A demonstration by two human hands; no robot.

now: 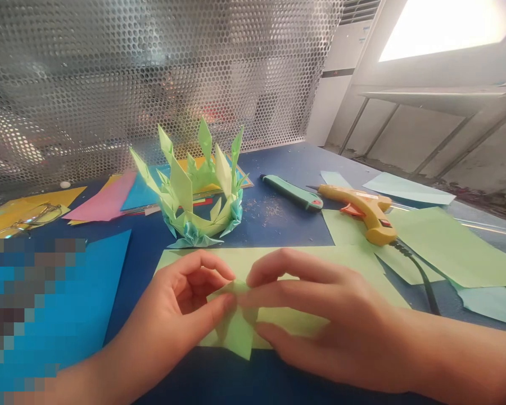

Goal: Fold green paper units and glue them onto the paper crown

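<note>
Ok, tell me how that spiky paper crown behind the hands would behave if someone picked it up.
The paper crown is probably very light, being only folded green and blue paper. Its thin upright spikes look floppy and easily crushed, so a pinch would likely bend them. Its wide ring base sits flat on the table, so a push should slide it rather than tip it.

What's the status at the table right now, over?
Left hand and right hand both pinching small green folded paper. Paper crown stands behind. Glue gun off right, nothing blocking.
</note>
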